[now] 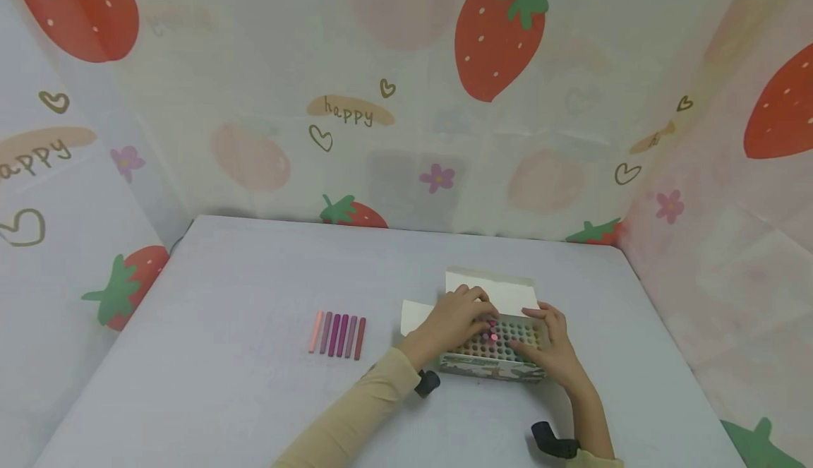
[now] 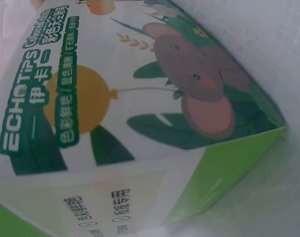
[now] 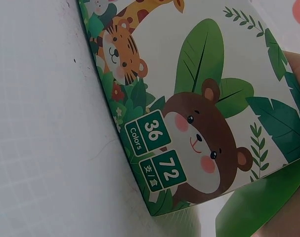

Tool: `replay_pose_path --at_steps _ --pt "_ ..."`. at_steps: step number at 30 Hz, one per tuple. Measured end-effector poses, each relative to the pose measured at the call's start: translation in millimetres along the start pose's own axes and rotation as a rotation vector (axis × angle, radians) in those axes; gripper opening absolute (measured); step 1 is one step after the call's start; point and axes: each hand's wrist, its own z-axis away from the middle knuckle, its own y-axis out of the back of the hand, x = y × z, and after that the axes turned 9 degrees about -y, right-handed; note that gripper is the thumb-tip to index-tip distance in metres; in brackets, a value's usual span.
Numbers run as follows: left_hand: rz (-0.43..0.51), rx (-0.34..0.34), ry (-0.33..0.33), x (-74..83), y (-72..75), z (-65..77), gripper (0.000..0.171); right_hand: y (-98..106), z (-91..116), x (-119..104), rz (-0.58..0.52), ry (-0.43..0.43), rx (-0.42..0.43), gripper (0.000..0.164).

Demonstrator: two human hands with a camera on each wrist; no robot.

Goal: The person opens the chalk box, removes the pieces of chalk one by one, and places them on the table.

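Bending over chalks [image 1: 494, 338] in the box [image 1: 492, 369], your left hand [image 1: 452, 318] may pinch one, I can't tell; your right hand [image 1: 554, 348] spreads wide at the box's right end. Crowded tips could make you snag neighbours.

Left hand [image 1: 454, 316] hid some chalk sticks [image 1: 489, 336]; fingertip contact unclear. Box [image 1: 489, 369] cropped in both wrist views, small left-wrist print blurred. Right wrist view cut off right hand [image 1: 559, 355].
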Motion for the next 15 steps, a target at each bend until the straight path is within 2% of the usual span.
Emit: replay_pose_path --at_steps 8,15 --pt "-0.001 -0.028 -0.011 -1.7 0.0 -3.7 0.016 0.1 0.6 -0.5 0.011 -0.013 0.001 0.064" --pt "0.017 -0.003 -0.039 -1.6 3.0 -4.4 0.012 0.6 1.4 -1.3 -0.001 -0.007 -0.006 0.063"
